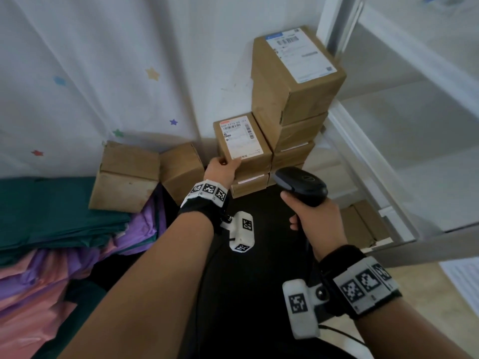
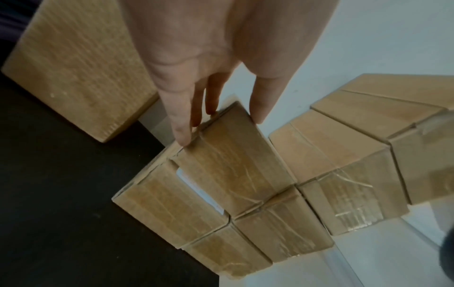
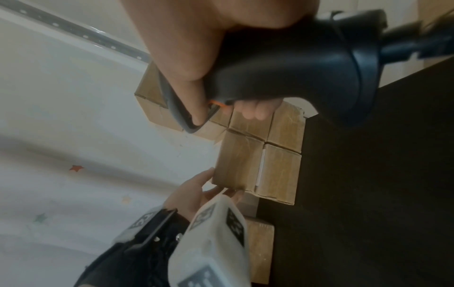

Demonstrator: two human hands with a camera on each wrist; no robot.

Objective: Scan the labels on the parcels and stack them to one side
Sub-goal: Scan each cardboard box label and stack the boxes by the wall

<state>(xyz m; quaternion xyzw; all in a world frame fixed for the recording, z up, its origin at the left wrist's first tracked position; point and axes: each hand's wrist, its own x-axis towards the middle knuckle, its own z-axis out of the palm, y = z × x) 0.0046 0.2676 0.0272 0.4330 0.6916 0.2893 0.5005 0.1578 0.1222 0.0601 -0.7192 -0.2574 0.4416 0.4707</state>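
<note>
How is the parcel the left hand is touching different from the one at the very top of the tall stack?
The touched parcel tops a low stack; the top parcel sits higher, on the taller stack beside it. The touched parcel's label has an orange-red band; the top parcel's has a blue one. The left hand touches one; nothing touches the other, which looks bulkier. Both are brown cardboard, label up.

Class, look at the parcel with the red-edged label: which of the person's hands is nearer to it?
Left. The left hand touches the near left corner of the red-edged parcel; the right hand holds the scanner apart, nearer the camera.
</note>
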